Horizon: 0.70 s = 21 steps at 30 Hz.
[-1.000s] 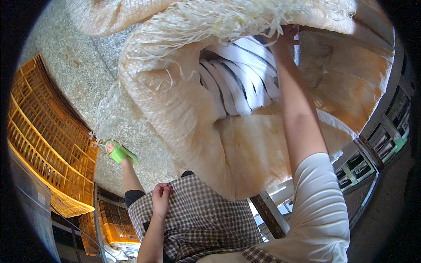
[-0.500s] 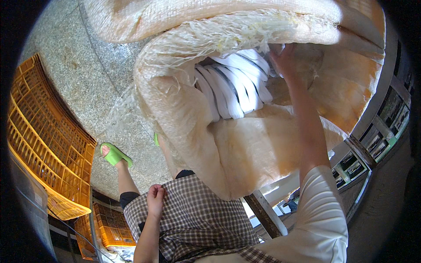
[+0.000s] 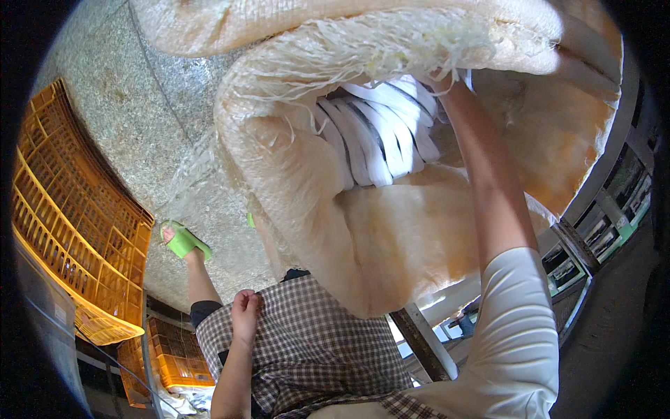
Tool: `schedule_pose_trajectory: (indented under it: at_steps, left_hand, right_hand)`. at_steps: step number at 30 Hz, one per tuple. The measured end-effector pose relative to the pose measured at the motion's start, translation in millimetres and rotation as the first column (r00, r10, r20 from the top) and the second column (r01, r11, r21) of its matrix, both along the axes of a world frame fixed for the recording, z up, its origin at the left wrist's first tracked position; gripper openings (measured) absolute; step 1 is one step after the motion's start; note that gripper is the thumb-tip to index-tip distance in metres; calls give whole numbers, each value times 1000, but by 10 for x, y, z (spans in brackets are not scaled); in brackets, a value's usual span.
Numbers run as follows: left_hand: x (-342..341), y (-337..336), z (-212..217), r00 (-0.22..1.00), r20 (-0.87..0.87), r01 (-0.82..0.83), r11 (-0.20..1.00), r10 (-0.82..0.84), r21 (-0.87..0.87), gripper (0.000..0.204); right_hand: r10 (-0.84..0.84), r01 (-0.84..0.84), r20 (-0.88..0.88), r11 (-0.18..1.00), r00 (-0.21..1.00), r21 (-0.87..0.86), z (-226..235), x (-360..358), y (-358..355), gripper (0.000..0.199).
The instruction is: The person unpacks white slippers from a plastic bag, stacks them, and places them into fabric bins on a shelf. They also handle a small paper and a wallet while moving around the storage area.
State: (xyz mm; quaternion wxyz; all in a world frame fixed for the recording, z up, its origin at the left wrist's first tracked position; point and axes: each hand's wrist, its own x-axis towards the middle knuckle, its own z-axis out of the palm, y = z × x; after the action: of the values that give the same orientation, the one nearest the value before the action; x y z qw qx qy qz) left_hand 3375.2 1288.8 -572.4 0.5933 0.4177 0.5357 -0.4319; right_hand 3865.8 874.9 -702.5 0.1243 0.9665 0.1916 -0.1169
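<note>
A big cream woven sack [image 3: 293, 181] with a frayed, rolled rim stands gaping in front of me. Inside lies a bundle of white folded strips [image 3: 391, 129] with thin dark lines between them. My right arm reaches into the mouth, and my right hand [image 3: 441, 82] is at the far side beside the strips. Loose threads and the sack's rim hide its fingers, so I cannot tell what they hold. My left hand [image 3: 245, 312] rests by the checked apron [image 3: 314, 328] on my lap, fingers curled together, with nothing visible in them.
Orange plastic crates [image 3: 84, 216] stand at the left, with another orange crate [image 3: 180, 353] lower down. The speckled floor [image 3: 160, 105] stretches beyond my foot in a green slipper [image 3: 185, 241]. A metal frame [image 3: 422, 342] stands under the sack at the right.
My right hand has gone deeper under the sack's far rim, and its fingers are now covered. The strips and sack have shifted slightly right in view. My left hand has barely moved.
</note>
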Motion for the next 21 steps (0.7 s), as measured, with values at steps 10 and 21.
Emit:
schedule_pose_trajectory:
  at_steps: [10, 21]
  left_hand:
    - [8, 14, 14, 998, -4, -55, 998, 55, -27, 5]
    - [-9, 34, 23, 999, -8, -47, 999, 47, 6, 10]
  right_hand:
    - [-145, 273, 339, 888, 930, -370, 640, -233, -490, 76]
    - [-710, 717, 161, 697, 686, 18, 879, -222, -799, 102]
